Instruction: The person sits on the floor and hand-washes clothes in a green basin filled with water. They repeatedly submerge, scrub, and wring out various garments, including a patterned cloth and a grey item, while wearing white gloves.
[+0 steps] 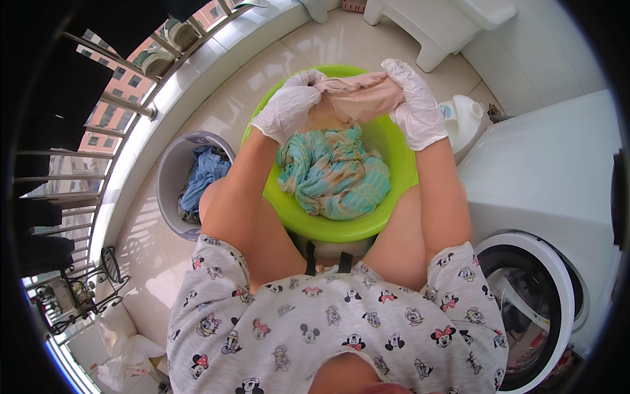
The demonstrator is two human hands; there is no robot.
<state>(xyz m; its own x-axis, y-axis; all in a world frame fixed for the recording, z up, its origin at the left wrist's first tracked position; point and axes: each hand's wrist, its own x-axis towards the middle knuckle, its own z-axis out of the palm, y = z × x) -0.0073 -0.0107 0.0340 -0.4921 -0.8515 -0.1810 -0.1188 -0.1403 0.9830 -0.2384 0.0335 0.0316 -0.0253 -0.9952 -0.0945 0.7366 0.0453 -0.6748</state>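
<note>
A pale pink cloth [364,96] is stretched between my hands over the far side of a lime-green plastic basin [325,231]. My left hand [295,106], in a white glove, grips the cloth's left end. The right end is held by my right hand [416,108], gloved the same way. Below the cloth, a bunched turquoise and beige patterned fabric [337,172] lies in the basin. The fingertips are partly hidden by the cloth's folds.
A grey tub [165,184] holding blue clothes [204,172] stands left of the basin. To the right are a white plastic jug [462,120] and a front-loading washing machine [536,172] with its round door [561,295]. A white plastic stool [423,24] stands beyond. Metal railings line the left.
</note>
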